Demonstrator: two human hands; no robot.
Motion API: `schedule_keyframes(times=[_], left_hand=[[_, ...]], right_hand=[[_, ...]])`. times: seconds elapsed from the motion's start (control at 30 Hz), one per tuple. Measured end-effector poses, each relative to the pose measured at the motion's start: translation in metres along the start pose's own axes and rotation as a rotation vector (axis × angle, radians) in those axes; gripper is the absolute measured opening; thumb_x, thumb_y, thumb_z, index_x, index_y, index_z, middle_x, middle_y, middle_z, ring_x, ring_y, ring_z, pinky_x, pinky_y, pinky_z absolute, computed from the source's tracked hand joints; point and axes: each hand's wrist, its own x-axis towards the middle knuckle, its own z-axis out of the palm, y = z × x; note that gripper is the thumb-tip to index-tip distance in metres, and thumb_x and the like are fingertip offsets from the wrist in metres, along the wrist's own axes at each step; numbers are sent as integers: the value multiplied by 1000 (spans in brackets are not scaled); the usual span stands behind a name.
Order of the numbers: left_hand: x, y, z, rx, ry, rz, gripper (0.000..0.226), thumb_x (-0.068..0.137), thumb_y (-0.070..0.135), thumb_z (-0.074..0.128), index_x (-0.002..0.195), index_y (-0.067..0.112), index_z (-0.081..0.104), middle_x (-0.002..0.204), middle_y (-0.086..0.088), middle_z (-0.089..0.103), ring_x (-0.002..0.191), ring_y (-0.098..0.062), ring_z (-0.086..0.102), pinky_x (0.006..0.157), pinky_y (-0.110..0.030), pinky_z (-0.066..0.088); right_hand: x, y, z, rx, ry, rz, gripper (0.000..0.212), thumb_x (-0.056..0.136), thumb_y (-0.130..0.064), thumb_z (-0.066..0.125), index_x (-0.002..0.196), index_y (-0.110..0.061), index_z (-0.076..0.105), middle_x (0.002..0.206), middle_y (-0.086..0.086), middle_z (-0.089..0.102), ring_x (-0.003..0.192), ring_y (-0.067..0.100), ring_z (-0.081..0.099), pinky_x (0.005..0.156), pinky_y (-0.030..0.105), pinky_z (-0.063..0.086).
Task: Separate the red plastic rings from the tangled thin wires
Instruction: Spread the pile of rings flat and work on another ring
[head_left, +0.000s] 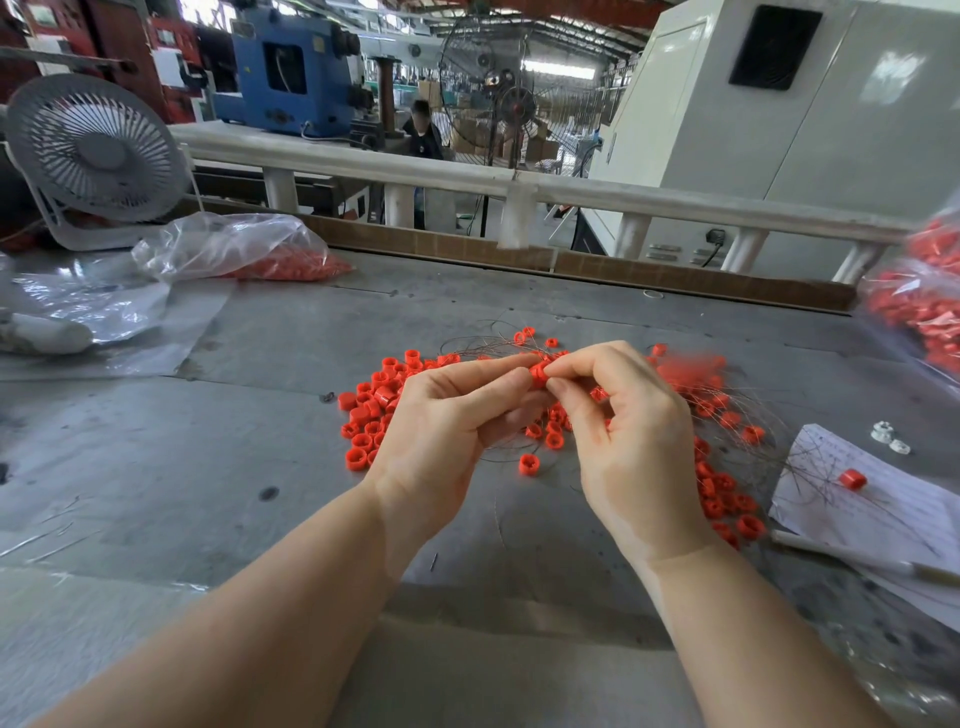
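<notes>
My left hand (441, 415) pinches one side of a small red plastic ring (539, 374), lifted over the grey table (260, 415); my right hand (631, 431) pinches its other side. The tangled thin brown wires (488, 345) lie just beyond and rightward, so I judge the ring must pull back toward me.

Loose red plastic rings (371, 410) heaped beside tangled thin wires (737, 415), ring-strung.

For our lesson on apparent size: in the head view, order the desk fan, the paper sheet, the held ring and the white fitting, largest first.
1. Desk fan
2. Paper sheet; nearer the camera, so true size is unsure
3. Held ring
4. White fitting; looks close to the ring
</notes>
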Motion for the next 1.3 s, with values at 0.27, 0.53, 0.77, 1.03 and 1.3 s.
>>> schedule_keyframes(times=[0.27,0.53,0.77,1.03,1.3], left_hand=[[2,-4,-1,42,0,34,21,64,14,66,82,15,78,82,-5,74,75,-13,71,67,-17,54],[2,-3,-2,37,6,26,22,65,13,66,84,12,77,84,-7,74,77,-14,71,67,-17,54],[1,-1,-1,-42,-2,-6,20,66,12,64,79,14,78,84,-4,75,81,-13,71,65,-14,53],[2,-1,-3,-58,-27,-4,17,66,15,65,77,17,78,80,-4,74,77,-9,71,64,-12,52],[3,-2,-2,-74,-22,-24,18,68,11,64,79,15,78,79,-5,74,75,-10,70,63,-13,53]], right_hand=[[0,-2,0,-7,-20,9,7,84,-4,61,81,-2,67,79,6,63,77,21,60,69,36,49],[0,-1,0,-8,-30,1,6,85,-3,62,82,-2,67,80,6,63,78,21,60,71,36,50],[0,-4,1,180,20,212,16,92,-11,57,98,-25,63,86,-12,63,81,2,58,71,16,47],[2,-1,1,550,-117,583,19,89,0,57,89,-16,68,72,-3,70,61,2,62,48,18,48],[1,4,1,508,-151,559,23,86,0,62,81,-22,69,67,-6,70,55,1,58,48,14,42]])
